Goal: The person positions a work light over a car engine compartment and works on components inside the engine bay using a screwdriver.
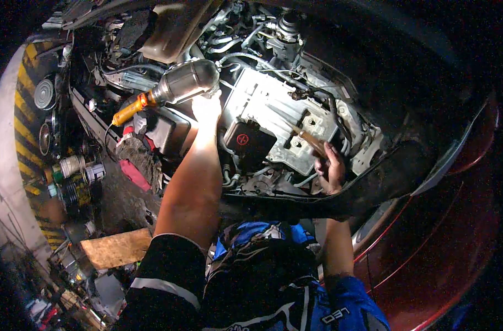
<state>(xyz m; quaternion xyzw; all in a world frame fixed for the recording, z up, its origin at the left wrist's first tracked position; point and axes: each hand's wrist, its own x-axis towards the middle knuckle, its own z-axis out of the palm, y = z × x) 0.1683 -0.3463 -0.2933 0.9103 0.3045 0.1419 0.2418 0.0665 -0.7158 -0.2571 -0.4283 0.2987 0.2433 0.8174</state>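
Observation:
My left hand (206, 107) is washed out by light directly beneath the metal head of a work lamp (188, 78) with an orange handle, touching it; its fingers are lost in glare. Lower right, my right hand (329, 165) is closed round a wooden-handled tool (307, 138), whose slim tip points up-left over a brightly lit, pale engine housing (254, 91). Between my hands lies a black cover (248, 149) with a red symbol.
Hoses (240, 58) and engine parts surround the work. A red cloth (134, 174) hangs at the left. Beyond are a yellow-and-black striped ledge (28, 127) with cans, a wooden board (116, 248) among clutter, and a dark-red car body panel (439, 237) at the right.

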